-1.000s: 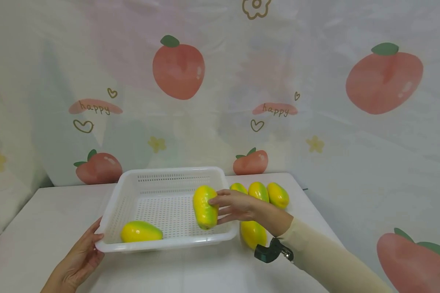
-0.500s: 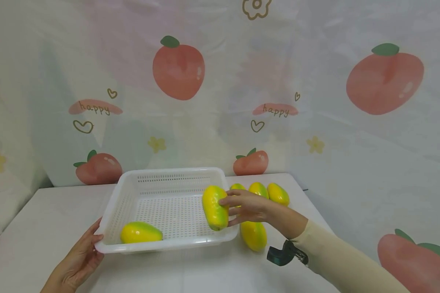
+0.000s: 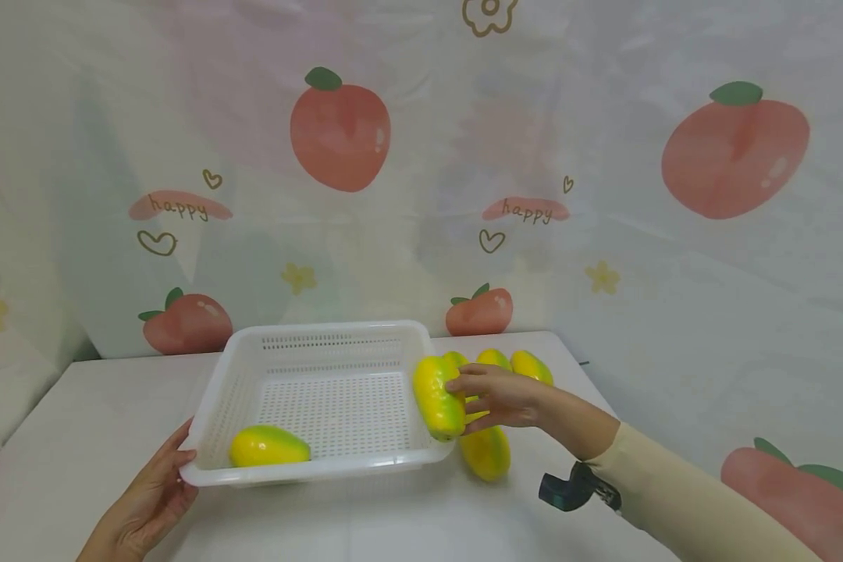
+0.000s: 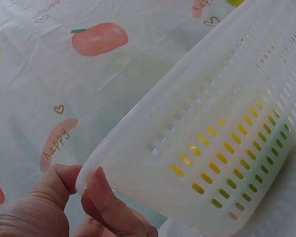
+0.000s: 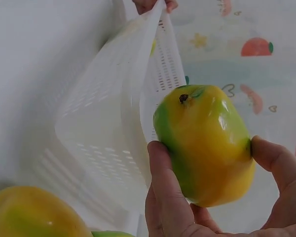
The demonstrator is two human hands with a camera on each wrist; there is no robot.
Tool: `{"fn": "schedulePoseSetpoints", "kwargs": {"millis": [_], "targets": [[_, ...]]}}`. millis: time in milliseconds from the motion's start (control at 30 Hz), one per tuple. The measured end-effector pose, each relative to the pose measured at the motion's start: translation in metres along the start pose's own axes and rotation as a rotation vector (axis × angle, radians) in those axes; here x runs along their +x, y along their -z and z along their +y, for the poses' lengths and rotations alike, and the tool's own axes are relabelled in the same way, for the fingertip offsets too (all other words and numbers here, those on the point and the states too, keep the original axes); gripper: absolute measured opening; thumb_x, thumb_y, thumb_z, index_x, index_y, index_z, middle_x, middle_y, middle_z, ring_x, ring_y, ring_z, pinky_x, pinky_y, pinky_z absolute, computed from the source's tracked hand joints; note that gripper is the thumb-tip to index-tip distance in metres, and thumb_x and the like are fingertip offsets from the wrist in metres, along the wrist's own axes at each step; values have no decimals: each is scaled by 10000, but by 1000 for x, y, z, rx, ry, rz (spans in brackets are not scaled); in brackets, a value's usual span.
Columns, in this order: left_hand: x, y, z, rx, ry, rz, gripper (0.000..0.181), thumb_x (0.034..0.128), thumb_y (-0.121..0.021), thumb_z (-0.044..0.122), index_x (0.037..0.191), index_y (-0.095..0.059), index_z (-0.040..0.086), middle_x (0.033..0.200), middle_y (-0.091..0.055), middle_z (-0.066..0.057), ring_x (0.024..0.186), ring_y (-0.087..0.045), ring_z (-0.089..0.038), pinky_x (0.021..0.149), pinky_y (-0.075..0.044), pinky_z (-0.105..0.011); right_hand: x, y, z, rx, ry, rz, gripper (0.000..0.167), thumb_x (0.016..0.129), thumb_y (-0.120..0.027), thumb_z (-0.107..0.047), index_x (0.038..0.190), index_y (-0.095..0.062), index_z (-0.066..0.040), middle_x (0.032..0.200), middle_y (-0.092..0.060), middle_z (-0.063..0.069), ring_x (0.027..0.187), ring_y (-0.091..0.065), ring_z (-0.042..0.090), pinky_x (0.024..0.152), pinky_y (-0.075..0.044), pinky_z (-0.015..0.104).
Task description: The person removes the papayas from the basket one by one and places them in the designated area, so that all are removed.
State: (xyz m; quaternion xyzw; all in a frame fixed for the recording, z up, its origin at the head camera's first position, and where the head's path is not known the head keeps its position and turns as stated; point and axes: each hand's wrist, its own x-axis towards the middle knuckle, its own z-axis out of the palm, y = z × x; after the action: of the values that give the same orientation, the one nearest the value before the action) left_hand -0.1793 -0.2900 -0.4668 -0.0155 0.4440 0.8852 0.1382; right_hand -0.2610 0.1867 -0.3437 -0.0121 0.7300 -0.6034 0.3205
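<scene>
A yellow-green papaya (image 3: pixel 439 398) is in my right hand (image 3: pixel 502 396), over the right rim of a white perforated basket (image 3: pixel 309 468). In the right wrist view, thumb and fingers grip the papaya (image 5: pixel 207 148) from both sides, its dark-spotted end facing the camera. My left hand (image 3: pixel 151 492) pinches the basket's near left corner, thumb and fingers on the rim in the left wrist view. The basket looks tilted there. Inside, near its front left, lies another papaya (image 3: pixel 268 446), whose colour shows through the slots in the left wrist view.
Several more papayas lie right of the basket, including a near one (image 3: pixel 487 454) and a far one (image 3: pixel 531 367); my right hand partly hides some. The white table (image 3: pixel 288 523) ends at a fruit-printed backdrop (image 3: pixel 393 257).
My right hand has carried the papaya to the right, from above the basket's inside to its right rim. The left hand and basket stay almost still.
</scene>
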Motion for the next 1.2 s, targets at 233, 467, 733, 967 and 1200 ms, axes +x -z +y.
{"fn": "schedulePoseSetpoints", "kwargs": {"millis": [233,467,733,967,1200], "targets": [[0,-1,1,25,0,28,463,1049,-389,107,1140,-690,448,1087,-632,96,929,-629,-98,825,-560,-170,-9,17,5,11,8,-10,732,970,-576,-266,1529,-162,-40,1429,-415,197,1252,-532,377,964,-532,505],[2,-1,3,34,-17,-11,466,1046,-382,99,1167,-682,435,1082,-622,80,911,-623,-81,771,-561,-140,-17,34,7,-14,-10,72,744,965,-589,-273,1537,-171,-46,1437,-392,207,1254,-526,390,937,-550,491],[1,0,2,11,-21,-47,487,1049,-356,82,1184,-681,419,1101,-628,78,930,-628,-93,817,-562,-164,-26,45,15,-12,-27,85,772,968,-584,-273,1547,-133,-31,1443,-380,210,1229,-546,353,945,-544,501],[0,-1,2,8,-8,-17,474,1051,-370,95,1170,-686,429,1094,-638,84,920,-638,-100,790,-564,-159,-31,56,28,-14,-54,111,791,965,-596,-284,1546,-125,-25,1449,-372,215,1218,-554,352,945,-544,503],[0,0,0,-5,-7,-33,483,1052,-360,87,1172,-688,420,1100,-638,82,936,-637,-105,824,-562,-174,-33,65,44,-17,-63,133,793,956,-605,-284,1536,-140,-10,1435,-375,215,1204,-554,348,947,-545,496]]}}
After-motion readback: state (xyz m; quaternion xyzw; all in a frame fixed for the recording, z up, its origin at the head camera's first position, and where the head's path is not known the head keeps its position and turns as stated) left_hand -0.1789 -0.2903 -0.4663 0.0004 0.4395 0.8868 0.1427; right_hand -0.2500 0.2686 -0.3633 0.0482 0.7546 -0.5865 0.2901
